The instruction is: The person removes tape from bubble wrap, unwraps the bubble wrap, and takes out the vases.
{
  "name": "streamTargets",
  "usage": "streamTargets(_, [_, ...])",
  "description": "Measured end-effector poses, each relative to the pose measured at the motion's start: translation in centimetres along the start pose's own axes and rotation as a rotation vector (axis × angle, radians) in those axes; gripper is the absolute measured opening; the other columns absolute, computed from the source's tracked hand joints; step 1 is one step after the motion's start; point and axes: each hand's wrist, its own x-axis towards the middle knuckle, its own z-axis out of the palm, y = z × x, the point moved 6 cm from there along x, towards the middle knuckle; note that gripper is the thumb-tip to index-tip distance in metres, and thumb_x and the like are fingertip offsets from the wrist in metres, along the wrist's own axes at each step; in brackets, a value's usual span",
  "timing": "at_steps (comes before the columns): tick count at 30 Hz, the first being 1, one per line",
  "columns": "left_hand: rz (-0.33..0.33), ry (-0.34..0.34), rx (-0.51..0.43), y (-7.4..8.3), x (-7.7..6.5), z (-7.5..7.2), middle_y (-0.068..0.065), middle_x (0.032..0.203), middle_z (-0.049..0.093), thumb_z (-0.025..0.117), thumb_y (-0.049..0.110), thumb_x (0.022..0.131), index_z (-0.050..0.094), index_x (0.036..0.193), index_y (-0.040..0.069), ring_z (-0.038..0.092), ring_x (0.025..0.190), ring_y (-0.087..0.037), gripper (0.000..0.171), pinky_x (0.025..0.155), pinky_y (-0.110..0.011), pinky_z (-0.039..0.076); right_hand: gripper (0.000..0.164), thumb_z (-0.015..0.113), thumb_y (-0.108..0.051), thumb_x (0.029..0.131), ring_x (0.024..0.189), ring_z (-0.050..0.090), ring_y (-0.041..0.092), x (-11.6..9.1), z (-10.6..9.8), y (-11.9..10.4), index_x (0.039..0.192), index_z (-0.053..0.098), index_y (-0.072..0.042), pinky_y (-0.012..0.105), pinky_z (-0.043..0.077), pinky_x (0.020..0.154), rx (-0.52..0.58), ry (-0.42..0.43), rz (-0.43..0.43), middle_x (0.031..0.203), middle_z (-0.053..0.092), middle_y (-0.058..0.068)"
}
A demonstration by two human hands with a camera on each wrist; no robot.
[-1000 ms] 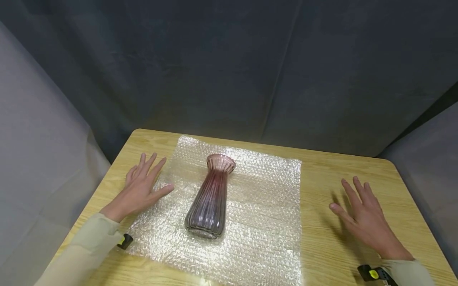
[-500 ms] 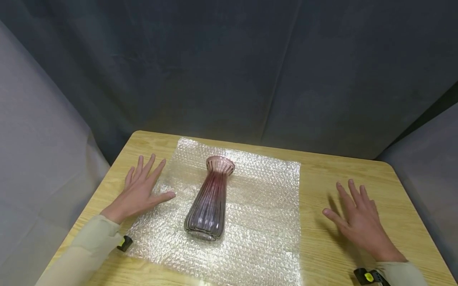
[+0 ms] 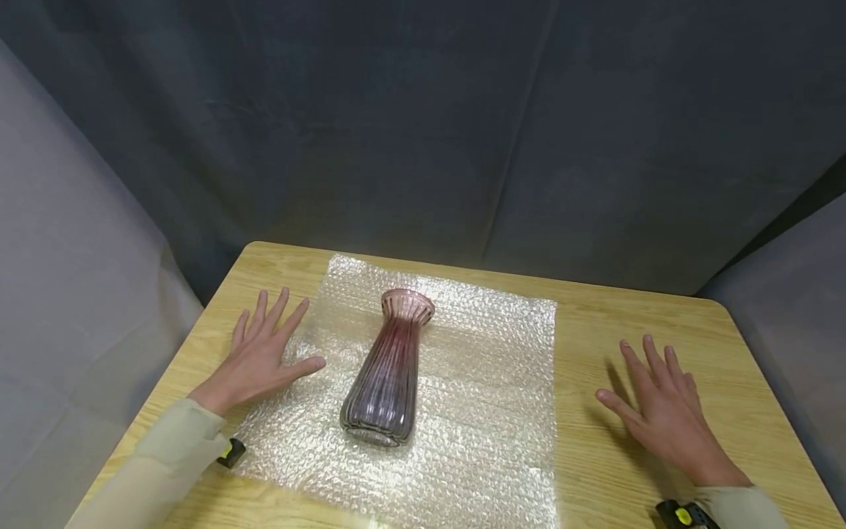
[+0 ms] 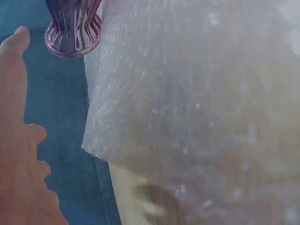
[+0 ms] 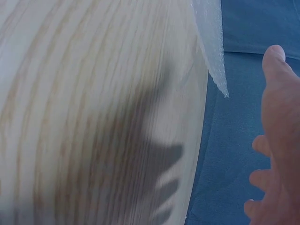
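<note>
A ribbed glass vase (image 3: 386, 375), pink at its flared mouth and smoky grey toward the base, lies on its side on a sheet of bubble wrap (image 3: 489, 411). Its mouth points to the far side of the table. My left hand (image 3: 254, 360) is spread over the left edge of the sheet, thumb toward the vase and apart from it. Over bare wood to the right of the sheet, my right hand (image 3: 667, 411) is held with fingers spread, casting a shadow below. Neither hand holds anything. The left wrist view shows the vase's mouth (image 4: 72, 40) past my thumb.
The wooden table (image 3: 615, 316) has rounded far corners. A dark curtain (image 3: 423, 132) hangs behind it, with pale grey cloth panels at the left (image 3: 73, 257) and right (image 3: 786, 272) sides. Wood shows to the right of the bubble wrap.
My right hand has moved slightly left and toward me, mostly in the first half second. My left hand, the vase and the bubble wrap stay nearly where they were.
</note>
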Motion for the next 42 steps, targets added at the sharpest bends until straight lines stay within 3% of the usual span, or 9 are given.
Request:
streamTargets(7, [0.008, 0.008, 0.007, 0.0, 0.0, 0.0, -0.005, 0.175, -0.016, 0.057, 0.073, 0.092, 0.007, 0.168, 0.029, -0.024, 0.16, -0.039, 0.101, 0.125, -0.074, -0.005, 0.09, 0.057, -0.052, 0.103, 0.157, -0.015, 0.055, 0.0, 0.1, 0.3, 0.168, 0.008, -0.015, 0.087, -0.003, 0.114, 0.002, -0.02, 0.009, 0.173, -0.011, 0.024])
streamTargets(27, [0.009, 0.024, 0.016, -0.2, 0.1, 0.4, -0.004, 0.176, -0.015, 0.057, 0.074, 0.091, 0.007, 0.168, 0.031, -0.023, 0.161, -0.037, 0.101, 0.125, -0.074, -0.004, 0.089, 0.057, -0.05, 0.103, 0.156, -0.009, 0.06, 0.3, 0.5, 0.8, 0.168, 0.008, -0.014, 0.088, 0.004, 0.112, 0.002, -0.003, -0.004, 0.172, -0.004, 0.03])
streamTargets(42, [0.018, 0.011, -0.025, 1.4, 0.5, 0.8, -0.003, 0.176, -0.01, 0.051, 0.073, 0.096, 0.008, 0.168, 0.031, -0.021, 0.162, -0.033, 0.094, 0.127, -0.072, -0.003, 0.088, 0.059, -0.048, 0.103, 0.157, -0.007, 0.059, 0.1, 1.9, -0.2, 0.168, 0.009, -0.015, 0.086, 0.002, 0.115, 0.062, -0.038, -0.009, 0.173, -0.005, 0.027])
